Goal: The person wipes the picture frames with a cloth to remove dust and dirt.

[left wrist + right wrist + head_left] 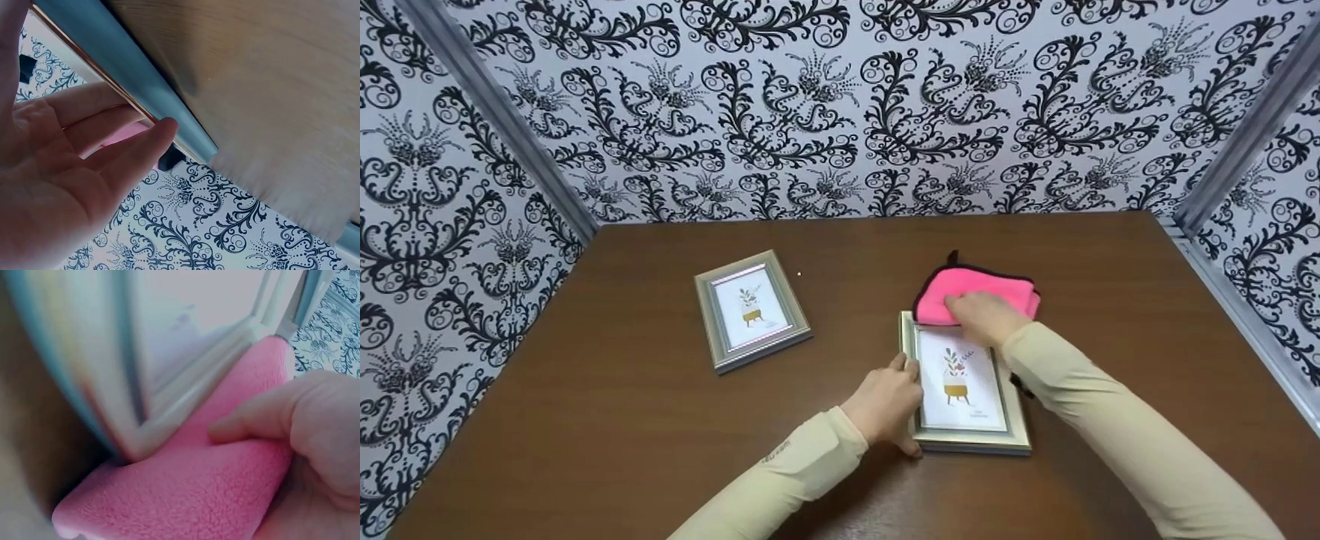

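Note:
A picture frame (pixel 1012 420) with a plant print lies near the table's front. My left hand (pixel 885 401) holds its left side, thumb by the near corner. In the left wrist view, the fingers (pixel 138 149) touch the edge of the frame (pixel 163 101). My right hand (pixel 990 319) grips a folded pink cloth (pixel 952 285) with dark trim over the frame's far end. In the right wrist view, the thumb (pixel 253 416) presses into the fleecy cloth (pixel 185 495), which lies against the frame's corner (pixel 140 444). The right fingers under the cloth are mostly hidden.
A second, similar picture frame (pixel 705 300) lies face up to the left, apart from both hands. Brown wood tabletop (pixel 622 420) lies around both frames. Patterned walls (pixel 840 112) border the table at the back and sides.

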A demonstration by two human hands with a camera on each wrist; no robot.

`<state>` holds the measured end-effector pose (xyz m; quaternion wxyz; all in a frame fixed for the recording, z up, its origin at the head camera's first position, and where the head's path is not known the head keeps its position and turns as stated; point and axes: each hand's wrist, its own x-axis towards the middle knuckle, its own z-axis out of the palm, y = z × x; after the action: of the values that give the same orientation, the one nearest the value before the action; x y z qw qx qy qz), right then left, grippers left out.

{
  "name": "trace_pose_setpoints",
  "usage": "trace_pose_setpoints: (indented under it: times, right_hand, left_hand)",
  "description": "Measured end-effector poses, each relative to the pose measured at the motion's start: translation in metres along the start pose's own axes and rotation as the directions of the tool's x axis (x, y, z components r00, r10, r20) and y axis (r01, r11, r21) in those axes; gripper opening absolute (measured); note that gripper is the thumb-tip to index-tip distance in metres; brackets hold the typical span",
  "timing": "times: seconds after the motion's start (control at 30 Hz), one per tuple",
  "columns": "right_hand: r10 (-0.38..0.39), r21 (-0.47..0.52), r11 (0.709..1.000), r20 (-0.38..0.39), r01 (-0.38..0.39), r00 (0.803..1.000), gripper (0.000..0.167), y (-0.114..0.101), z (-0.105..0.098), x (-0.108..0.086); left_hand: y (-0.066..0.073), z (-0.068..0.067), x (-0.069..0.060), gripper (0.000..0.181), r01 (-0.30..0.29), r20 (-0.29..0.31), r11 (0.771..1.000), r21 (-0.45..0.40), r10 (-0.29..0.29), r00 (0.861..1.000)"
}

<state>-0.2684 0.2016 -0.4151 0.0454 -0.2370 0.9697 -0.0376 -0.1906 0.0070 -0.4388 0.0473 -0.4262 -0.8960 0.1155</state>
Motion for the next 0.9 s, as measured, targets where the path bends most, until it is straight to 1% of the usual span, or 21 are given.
trace_pose_setpoints:
  times: [0.07, 0.2, 0.27, 0.4, 0.47, 0.57, 0.83, 0.9]
  right_hand:
    - [-0.026, 0.003, 1.000, 0.032, 0.026, 0.999, 0.037, -0.006, -0.003, 0.005]
    - [-0.051, 0.060, 0.997, 0.072, 0.047, 0.996, 0.040, -0.017, -0.004, 0.015]
    - [-0.077, 0.085, 0.994, 0.061, 0.072, 0.995, 0.044, -0.022, -0.002, 0.020]
    - [-0.142, 0.105, 0.985, 0.011, 0.140, 0.990, 0.049, -0.024, 0.004, 0.027]
    - [-0.161, 0.109, 0.981, -0.010, 0.161, 0.987, 0.051, -0.022, 0.006, 0.027]
    - [-0.170, 0.125, 0.977, -0.014, 0.170, 0.985, 0.051, -0.016, 0.008, 0.024]
    - [-0.154, 0.150, 0.977, -0.011, 0.154, 0.988, 0.045, 0.008, 0.000, 0.010]
    - [-0.126, 0.152, 0.980, -0.017, 0.128, 0.992, 0.046, 0.017, 0.000, 0.004]
  left_hand:
    - [0.000, 0.000, 0.000, 0.071, 0.001, 0.002, 1.000, -0.007, -0.001, 1.000]
    - [0.000, 0.000, 0.000, 0.071, 0.000, -0.004, 1.000, -0.010, 0.000, 1.000]
    - [-0.001, 0.001, 0.000, 0.070, 0.001, -0.006, 1.000, -0.005, -0.001, 1.000]
    - [-0.001, -0.001, 0.000, 0.069, 0.003, 0.012, 1.000, 0.002, -0.003, 1.000]
    - [-0.002, -0.001, 0.001, 0.069, 0.002, 0.022, 1.000, 0.004, -0.002, 1.000]
    - [-0.002, -0.001, 0.001, 0.068, -0.001, 0.033, 1.000, 0.007, 0.001, 0.999]
    - [0.000, -0.001, 0.001, 0.064, 0.019, -0.014, 1.000, 0.008, -0.019, 1.000]
    - [0.000, -0.001, 0.001, 0.065, 0.018, -0.017, 1.000, 0.003, -0.018, 1.000]
